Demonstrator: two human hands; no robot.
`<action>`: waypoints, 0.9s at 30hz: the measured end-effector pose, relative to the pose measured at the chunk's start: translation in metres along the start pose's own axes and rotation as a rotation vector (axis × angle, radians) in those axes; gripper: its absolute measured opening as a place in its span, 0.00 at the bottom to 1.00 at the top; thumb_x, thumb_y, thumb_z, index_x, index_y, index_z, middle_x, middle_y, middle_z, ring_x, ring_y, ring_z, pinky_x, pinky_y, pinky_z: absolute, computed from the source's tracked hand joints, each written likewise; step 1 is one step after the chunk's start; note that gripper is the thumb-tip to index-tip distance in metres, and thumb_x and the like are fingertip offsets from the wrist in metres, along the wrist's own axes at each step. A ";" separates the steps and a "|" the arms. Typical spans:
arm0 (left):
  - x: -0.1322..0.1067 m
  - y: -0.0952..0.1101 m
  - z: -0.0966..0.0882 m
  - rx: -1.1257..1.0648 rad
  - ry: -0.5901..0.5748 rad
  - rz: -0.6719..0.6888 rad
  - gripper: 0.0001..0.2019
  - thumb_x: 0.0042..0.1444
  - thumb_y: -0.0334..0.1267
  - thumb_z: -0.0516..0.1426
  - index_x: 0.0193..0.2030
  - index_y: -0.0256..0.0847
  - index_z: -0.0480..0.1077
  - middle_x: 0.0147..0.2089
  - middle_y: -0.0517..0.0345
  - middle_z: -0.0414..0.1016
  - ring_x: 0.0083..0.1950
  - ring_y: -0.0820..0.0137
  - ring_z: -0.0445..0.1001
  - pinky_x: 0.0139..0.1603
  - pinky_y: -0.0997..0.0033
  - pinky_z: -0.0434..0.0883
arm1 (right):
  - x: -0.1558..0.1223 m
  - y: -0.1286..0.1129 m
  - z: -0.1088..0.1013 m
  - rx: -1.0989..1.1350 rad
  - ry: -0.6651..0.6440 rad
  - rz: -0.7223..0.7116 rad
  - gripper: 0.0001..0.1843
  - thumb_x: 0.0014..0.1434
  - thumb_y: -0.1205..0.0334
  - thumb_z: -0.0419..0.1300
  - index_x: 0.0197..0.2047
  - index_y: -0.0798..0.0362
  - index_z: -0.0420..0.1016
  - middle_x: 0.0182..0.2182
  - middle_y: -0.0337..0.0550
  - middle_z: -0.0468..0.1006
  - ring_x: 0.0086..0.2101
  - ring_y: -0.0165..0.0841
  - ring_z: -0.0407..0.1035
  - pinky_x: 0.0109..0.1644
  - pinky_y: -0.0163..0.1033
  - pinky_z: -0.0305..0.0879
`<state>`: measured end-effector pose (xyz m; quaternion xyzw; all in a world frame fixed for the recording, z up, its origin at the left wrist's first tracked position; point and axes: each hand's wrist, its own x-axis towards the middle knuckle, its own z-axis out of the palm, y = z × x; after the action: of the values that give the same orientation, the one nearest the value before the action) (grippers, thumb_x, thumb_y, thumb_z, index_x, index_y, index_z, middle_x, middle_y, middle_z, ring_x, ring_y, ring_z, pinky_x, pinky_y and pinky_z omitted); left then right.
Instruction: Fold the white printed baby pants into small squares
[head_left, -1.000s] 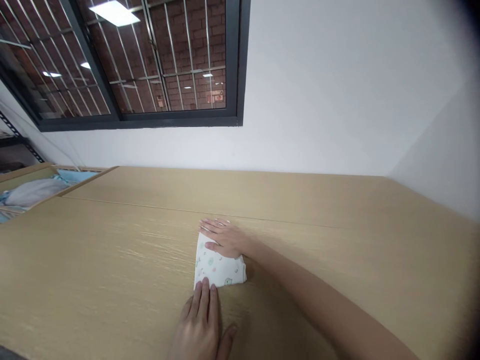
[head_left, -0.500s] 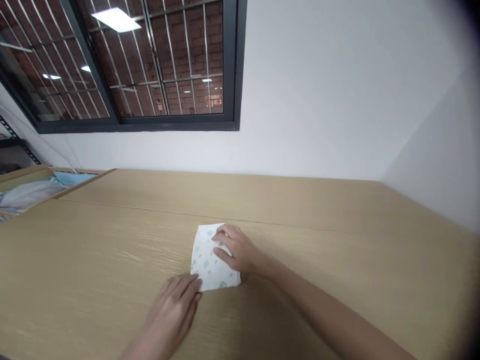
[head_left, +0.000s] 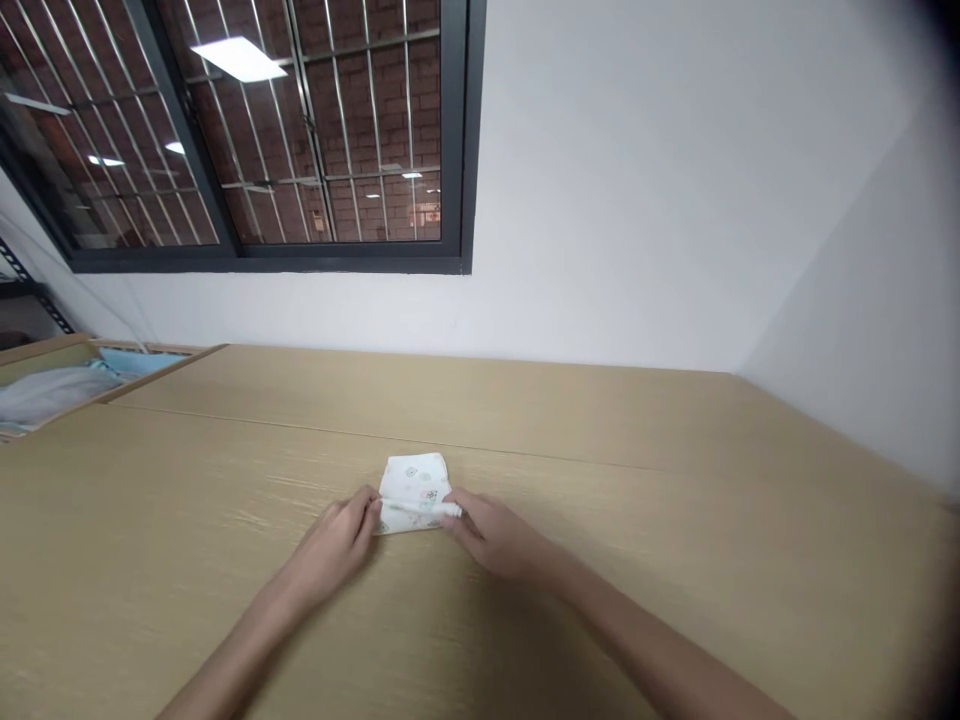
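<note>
A white cloth [head_left: 414,475] with small printed figures lies folded on the wood-coloured table [head_left: 225,580]. Its near part is lifted and doubled over, making a raised fold across the middle. At the left end of that fold, my left hand [head_left: 343,530] pinches the cloth between thumb and fingers. My right hand [head_left: 491,530] grips the right end the same way, with thumb below and fingers above. Fingertips of both hands are partly hidden by the cloth.
A wooden box [head_left: 161,368] with pale and blue fabric inside stands at the far left. Behind the table rises a white wall [head_left: 600,200] with a dark-framed, barred window [head_left: 345,262]. A seam runs across the tabletop beyond the cloth.
Both hands now pinch the cloth's sides; before, the right hand lay on top and the left at the near left corner. The near edge has been folded up and away, so the cloth looks shorter.
</note>
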<state>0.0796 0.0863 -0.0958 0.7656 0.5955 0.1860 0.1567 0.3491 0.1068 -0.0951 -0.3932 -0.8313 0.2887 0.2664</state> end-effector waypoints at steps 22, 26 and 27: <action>0.081 0.001 0.047 0.520 0.312 0.008 0.19 0.66 0.26 0.43 0.59 0.30 0.67 0.59 0.35 0.70 0.59 0.53 0.71 0.57 0.53 0.70 | 0.083 0.052 0.034 -0.222 0.497 0.171 0.14 0.67 0.62 0.54 0.54 0.56 0.67 0.51 0.57 0.74 0.52 0.44 0.70 0.56 0.50 0.67; 0.069 -0.002 0.065 0.457 0.303 0.236 0.24 0.70 0.36 0.45 0.69 0.27 0.56 0.72 0.35 0.58 0.74 0.54 0.54 0.71 0.53 0.60 | 0.070 0.025 0.035 -0.509 0.479 -0.215 0.22 0.71 0.59 0.48 0.63 0.59 0.66 0.66 0.59 0.63 0.66 0.47 0.56 0.69 0.54 0.55; 0.066 -0.003 0.072 0.433 0.310 0.300 0.26 0.69 0.36 0.46 0.71 0.26 0.53 0.73 0.35 0.55 0.76 0.53 0.50 0.72 0.51 0.58 | 0.067 0.018 0.036 -0.543 0.419 -0.284 0.25 0.71 0.58 0.48 0.66 0.60 0.64 0.68 0.58 0.60 0.68 0.46 0.52 0.70 0.54 0.53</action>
<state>0.1251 0.1499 -0.1541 0.8231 0.5186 0.1902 -0.1321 0.2968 0.1608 -0.1184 -0.3810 -0.8512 -0.0689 0.3543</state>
